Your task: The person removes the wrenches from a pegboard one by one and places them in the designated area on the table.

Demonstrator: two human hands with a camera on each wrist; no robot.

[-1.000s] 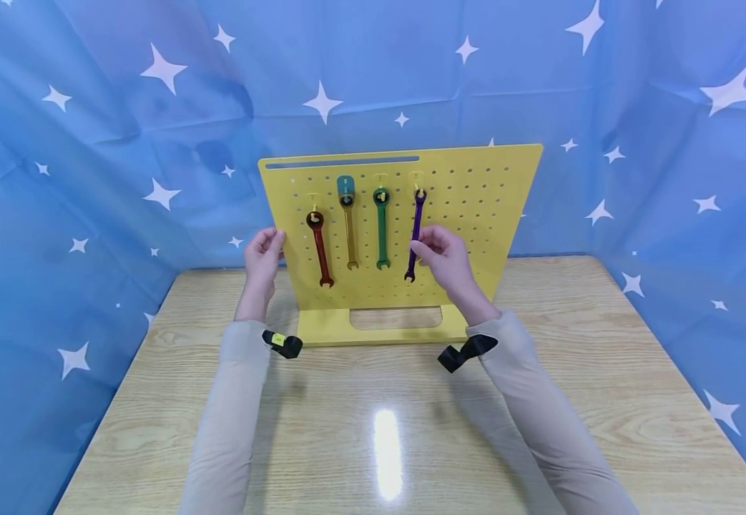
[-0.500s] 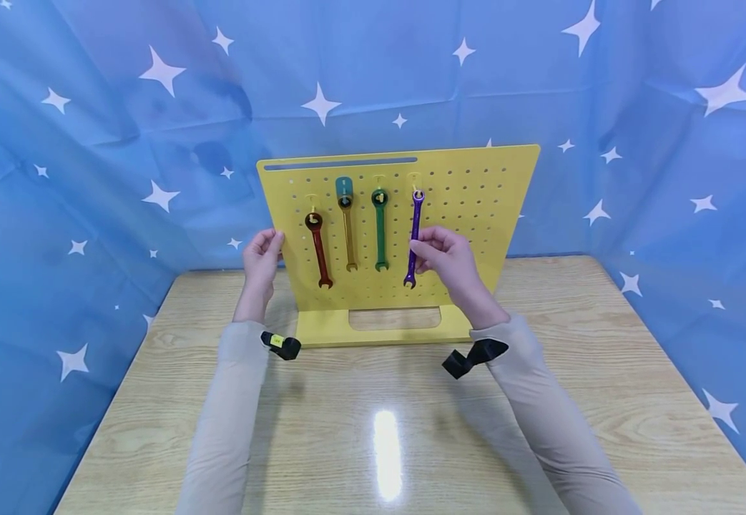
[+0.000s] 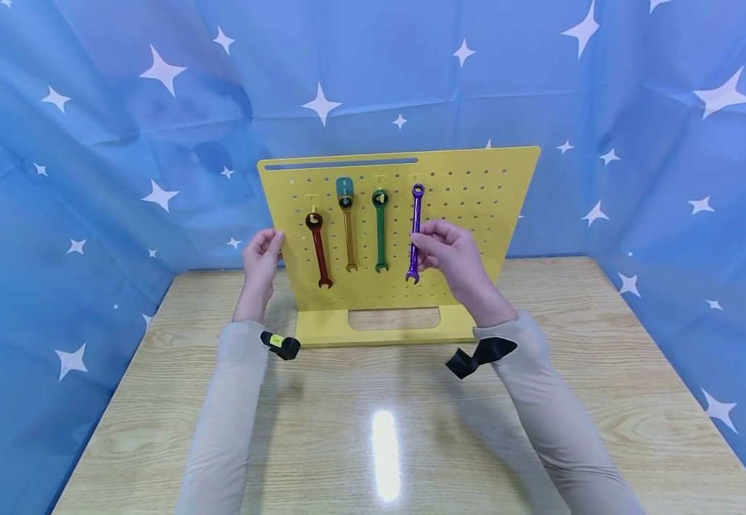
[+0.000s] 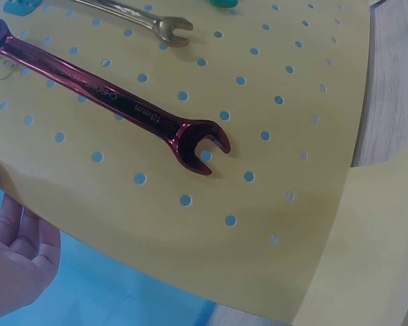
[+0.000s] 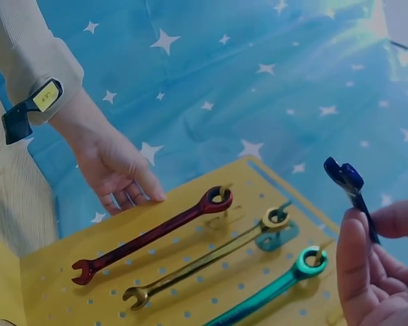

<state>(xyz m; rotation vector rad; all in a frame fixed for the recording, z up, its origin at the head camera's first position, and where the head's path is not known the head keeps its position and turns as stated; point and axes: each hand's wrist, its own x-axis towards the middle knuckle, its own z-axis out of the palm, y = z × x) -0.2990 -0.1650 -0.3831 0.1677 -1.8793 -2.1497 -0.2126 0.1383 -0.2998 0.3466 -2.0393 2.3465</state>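
Observation:
A yellow pegboard (image 3: 469, 207) stands upright on the wooden table (image 3: 411, 429). On its hooks hang a red wrench (image 3: 318, 249), a gold wrench (image 3: 348, 232) and a green wrench (image 3: 381, 229). My right hand (image 3: 451, 252) pinches the shaft of a purple wrench (image 3: 414, 232) and holds it upright in front of the board, its ring end off the hook. My left hand (image 3: 263, 256) grips the board's left edge. The right wrist view shows the purple wrench (image 5: 350, 187) above my fingertips (image 5: 353, 234). The left wrist view shows the red wrench (image 4: 115, 102) on the pegboard (image 4: 272, 204).
Blue star-patterned cloth (image 3: 89, 143) encloses the table on the left, back and right. The pegboard's yellow base (image 3: 321, 330) rests on the table near my wrists. The right half of the board (image 3: 488, 193) carries no tools.
My right hand has raised the purple wrench a little, and its ring end has come off the hook. My left hand stays on the board's edge.

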